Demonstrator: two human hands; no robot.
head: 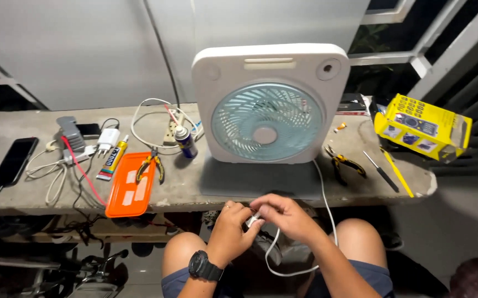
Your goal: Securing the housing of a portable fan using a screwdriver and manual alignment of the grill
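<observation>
Both hands meet over my lap, just below the edge of the concrete bench [195, 187]. My left hand [232, 226], with a black watch on its wrist, and my right hand [283, 216] pinch a small white plug at the end of a white cord [327, 209]. The cord loops down past my knees and runs up to a white square box fan [270, 104] with a pale blue grille, standing upright on the bench right in front of me.
On the bench left: orange tray [130, 186], small pliers [153, 164], spray can [185, 141], glue tube [111, 159], chargers, cables, black phone [13, 161]. Right: yellow-handled pliers [344, 164], screwdrivers [382, 172], yellow box [423, 127]. Clutter under the bench.
</observation>
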